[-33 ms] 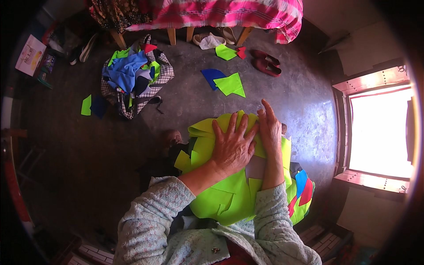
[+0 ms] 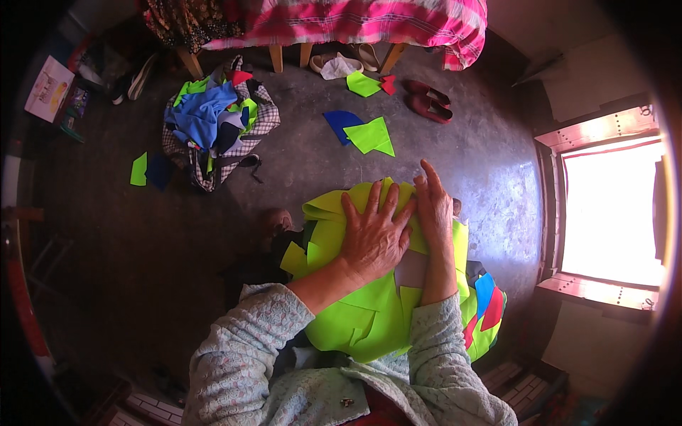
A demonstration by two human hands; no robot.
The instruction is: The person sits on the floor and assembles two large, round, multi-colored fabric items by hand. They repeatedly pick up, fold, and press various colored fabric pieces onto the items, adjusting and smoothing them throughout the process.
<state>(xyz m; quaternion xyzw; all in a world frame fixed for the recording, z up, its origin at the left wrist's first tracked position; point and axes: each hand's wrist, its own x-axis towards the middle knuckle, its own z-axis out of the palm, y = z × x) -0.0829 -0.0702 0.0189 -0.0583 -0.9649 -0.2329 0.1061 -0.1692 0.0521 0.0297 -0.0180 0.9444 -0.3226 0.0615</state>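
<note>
Neon yellow-green fabric pieces (image 2: 355, 312) lie in a layered heap over my lap. My left hand (image 2: 374, 231) rests flat on them, palm down, with its fingers spread. Beside it, my right hand (image 2: 435, 213) lies along the far right part of the heap, fingers stretched out and pointing away from me. The two hands touch or nearly touch near the left fingertips. A greyish patch (image 2: 410, 270) shows between my forearms among the green layers. Whatever lies under my palms is hidden.
Blue, red and green scraps (image 2: 490, 305) lie by my right side. A checked cloth bag (image 2: 266, 117) full of fabric stands on the floor at far left. Loose green (image 2: 371, 136) and blue (image 2: 337, 126) pieces and dark red shoes (image 2: 428, 101) lie ahead, before a pink-draped bed (image 2: 355, 21).
</note>
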